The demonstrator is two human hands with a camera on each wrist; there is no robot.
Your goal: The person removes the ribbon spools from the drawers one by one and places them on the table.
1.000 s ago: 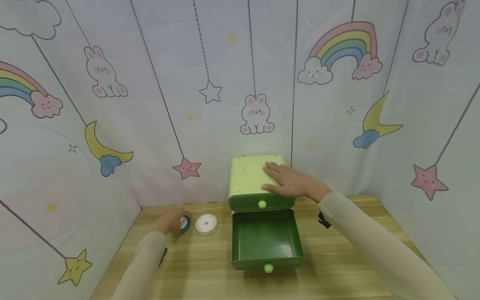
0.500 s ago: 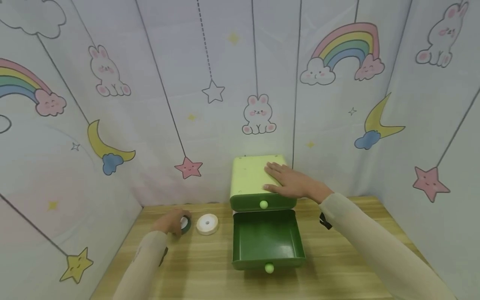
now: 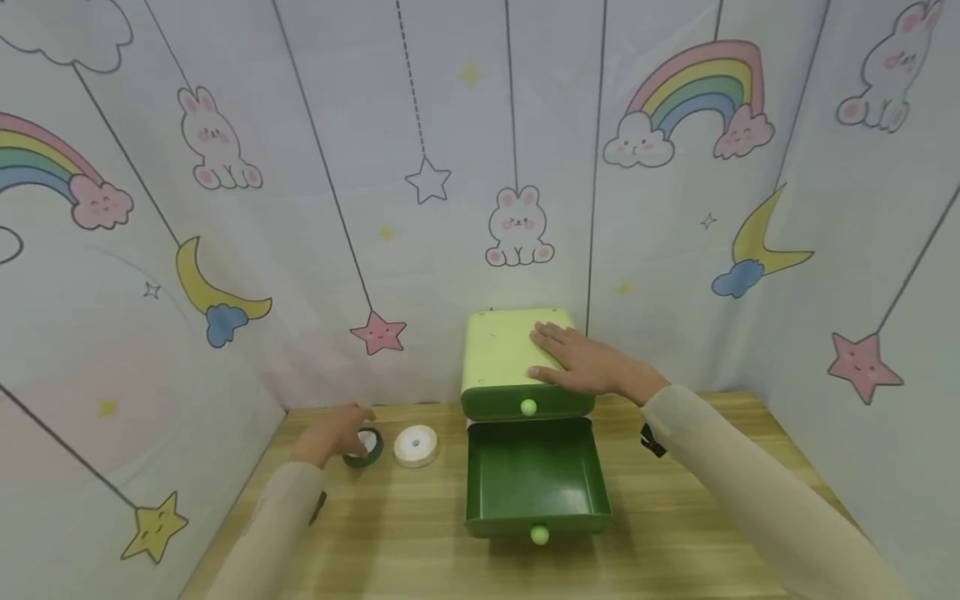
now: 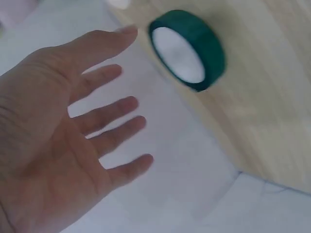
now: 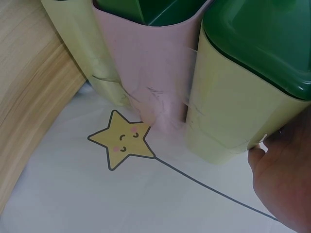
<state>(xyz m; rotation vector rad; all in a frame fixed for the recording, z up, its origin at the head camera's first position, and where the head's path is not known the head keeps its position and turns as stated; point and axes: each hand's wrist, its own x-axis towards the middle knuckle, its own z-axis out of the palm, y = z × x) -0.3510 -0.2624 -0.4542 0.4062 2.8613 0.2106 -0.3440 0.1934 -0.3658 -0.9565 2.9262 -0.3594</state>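
Note:
My left hand (image 3: 330, 433) hovers beside a roll of dark green ribbon (image 3: 373, 456) at the table's left. In the left wrist view its fingers are spread, and the ribbon roll (image 4: 211, 56), with a white core, lies past the thumb tip. Just right of it sits a roll of pale cream ribbon (image 3: 416, 454). My right hand (image 3: 588, 365) rests flat, fingers extended, on the light green top of a small drawer cabinet (image 3: 495, 354). Below its shut top drawer (image 3: 487, 406), the lower green drawer (image 3: 502, 527) is pulled out, with nothing in it.
The wood table (image 3: 405, 550) backs onto a cloth printed with rabbits, stars and rainbows (image 3: 450, 275). From the side, the right wrist view shows the cabinet's yellow tiers (image 5: 233, 102) and a pink tier (image 5: 146, 63) between them. The open drawer juts toward the front.
My left hand has let go of the green ribbon roll and drawn slightly up and left, fingers opening. The right hand has stayed on the cabinet top.

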